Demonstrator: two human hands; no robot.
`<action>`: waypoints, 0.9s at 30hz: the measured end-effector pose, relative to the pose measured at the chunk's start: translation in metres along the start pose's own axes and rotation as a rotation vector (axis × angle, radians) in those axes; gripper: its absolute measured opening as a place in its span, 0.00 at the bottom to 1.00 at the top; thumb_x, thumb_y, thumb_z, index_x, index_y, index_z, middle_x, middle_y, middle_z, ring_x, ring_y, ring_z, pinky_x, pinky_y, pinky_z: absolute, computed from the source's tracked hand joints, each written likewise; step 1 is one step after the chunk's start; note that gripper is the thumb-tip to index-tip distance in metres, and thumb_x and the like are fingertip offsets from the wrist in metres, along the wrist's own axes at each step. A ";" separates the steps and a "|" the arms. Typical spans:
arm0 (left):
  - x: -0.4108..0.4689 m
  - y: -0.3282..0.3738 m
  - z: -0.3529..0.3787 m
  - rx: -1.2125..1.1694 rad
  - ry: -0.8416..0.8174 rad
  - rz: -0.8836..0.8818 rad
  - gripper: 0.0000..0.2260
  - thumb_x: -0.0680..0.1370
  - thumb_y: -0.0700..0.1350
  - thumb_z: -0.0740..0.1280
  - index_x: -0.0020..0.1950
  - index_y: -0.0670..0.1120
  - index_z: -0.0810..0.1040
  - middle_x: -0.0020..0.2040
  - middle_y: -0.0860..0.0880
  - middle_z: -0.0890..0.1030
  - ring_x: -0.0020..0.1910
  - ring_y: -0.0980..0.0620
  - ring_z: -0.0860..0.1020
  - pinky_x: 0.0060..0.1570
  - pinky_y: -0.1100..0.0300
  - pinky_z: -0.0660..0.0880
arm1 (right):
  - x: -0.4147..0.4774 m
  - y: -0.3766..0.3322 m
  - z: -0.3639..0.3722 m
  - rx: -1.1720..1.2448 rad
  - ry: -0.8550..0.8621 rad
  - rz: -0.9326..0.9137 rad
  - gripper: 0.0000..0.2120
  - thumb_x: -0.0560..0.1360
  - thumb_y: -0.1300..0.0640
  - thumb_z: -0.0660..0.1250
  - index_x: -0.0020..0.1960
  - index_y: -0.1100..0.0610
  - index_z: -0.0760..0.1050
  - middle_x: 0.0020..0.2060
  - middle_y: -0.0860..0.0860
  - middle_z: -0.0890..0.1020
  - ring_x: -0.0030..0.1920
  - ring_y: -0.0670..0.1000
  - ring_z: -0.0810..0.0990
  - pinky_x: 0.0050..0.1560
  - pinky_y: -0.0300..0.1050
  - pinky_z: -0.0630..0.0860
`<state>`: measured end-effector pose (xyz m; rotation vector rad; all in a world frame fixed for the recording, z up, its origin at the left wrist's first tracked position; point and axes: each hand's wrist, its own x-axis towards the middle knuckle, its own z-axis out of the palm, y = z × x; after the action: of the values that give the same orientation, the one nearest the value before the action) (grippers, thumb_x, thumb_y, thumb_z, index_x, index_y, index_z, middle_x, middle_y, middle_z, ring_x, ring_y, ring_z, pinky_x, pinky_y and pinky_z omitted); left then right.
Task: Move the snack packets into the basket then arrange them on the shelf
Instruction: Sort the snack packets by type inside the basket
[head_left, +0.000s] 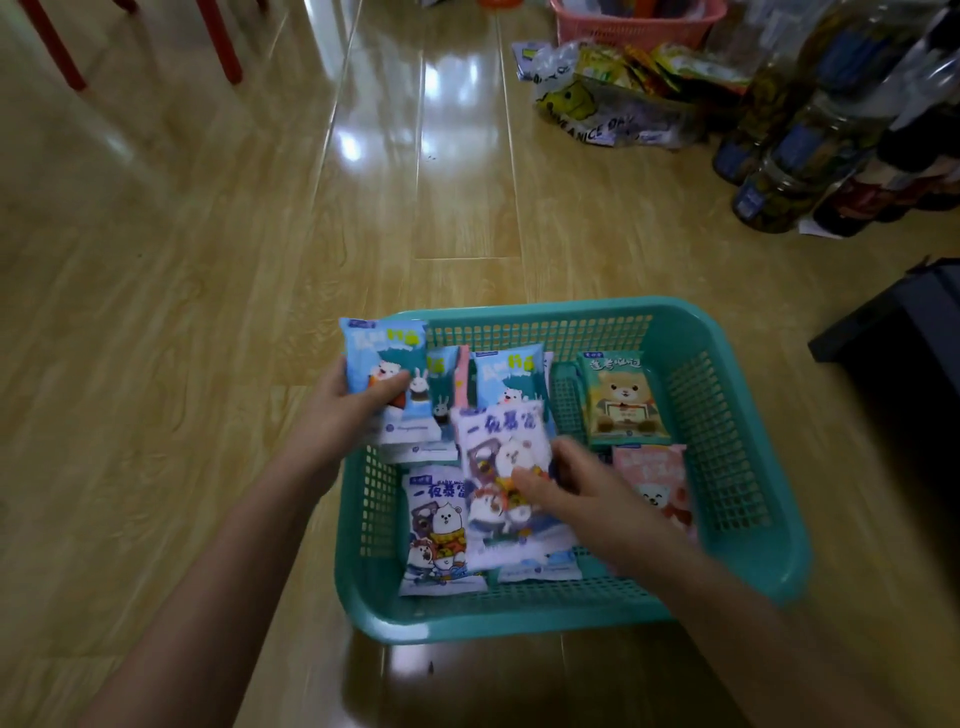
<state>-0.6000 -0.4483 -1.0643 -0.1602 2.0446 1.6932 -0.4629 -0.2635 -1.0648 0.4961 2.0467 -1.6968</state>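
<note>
A teal plastic basket (737, 395) stands on the wooden floor with several snack packets lying in it. My left hand (348, 415) grips a light blue packet (387, 364) over the basket's left rim. My right hand (576, 493) holds a white and purple packet (501, 457), blurred, above the other packets in the middle. A green bear packet (621, 400) and a pink packet (652, 478) lie on the right side. Another white and purple packet (439, 530) lies at the front left.
A clear bag of yellow snack packets (613, 88) lies on the floor at the back right beside a pink basket (634, 26). Several bottles (810, 135) stand at the right. A dark object (898, 332) sits by the basket. Red chair legs (218, 41) stand at the back left.
</note>
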 end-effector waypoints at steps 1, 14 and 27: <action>-0.004 0.001 -0.004 -0.043 0.036 0.032 0.12 0.76 0.41 0.66 0.59 0.42 0.74 0.44 0.49 0.82 0.32 0.61 0.81 0.29 0.69 0.75 | 0.000 0.004 0.011 0.000 -0.043 0.016 0.11 0.76 0.46 0.61 0.53 0.52 0.71 0.49 0.49 0.81 0.50 0.49 0.80 0.56 0.52 0.77; -0.033 -0.010 -0.023 -0.085 0.184 -0.003 0.05 0.76 0.41 0.62 0.47 0.49 0.76 0.43 0.49 0.80 0.37 0.52 0.77 0.33 0.59 0.70 | 0.047 0.021 0.076 -0.651 -0.006 0.141 0.18 0.78 0.43 0.58 0.44 0.59 0.68 0.32 0.52 0.69 0.38 0.53 0.71 0.34 0.45 0.68; -0.081 -0.045 0.040 0.130 -0.393 -0.186 0.09 0.75 0.41 0.68 0.55 0.44 0.76 0.44 0.46 0.84 0.35 0.55 0.79 0.32 0.65 0.72 | 0.001 0.003 -0.047 -0.636 0.224 0.064 0.11 0.79 0.56 0.60 0.58 0.54 0.77 0.54 0.52 0.81 0.48 0.50 0.78 0.50 0.45 0.75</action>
<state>-0.4999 -0.4373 -1.0748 0.0247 1.7777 1.3508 -0.4669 -0.2162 -1.0605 0.5366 2.5347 -0.8969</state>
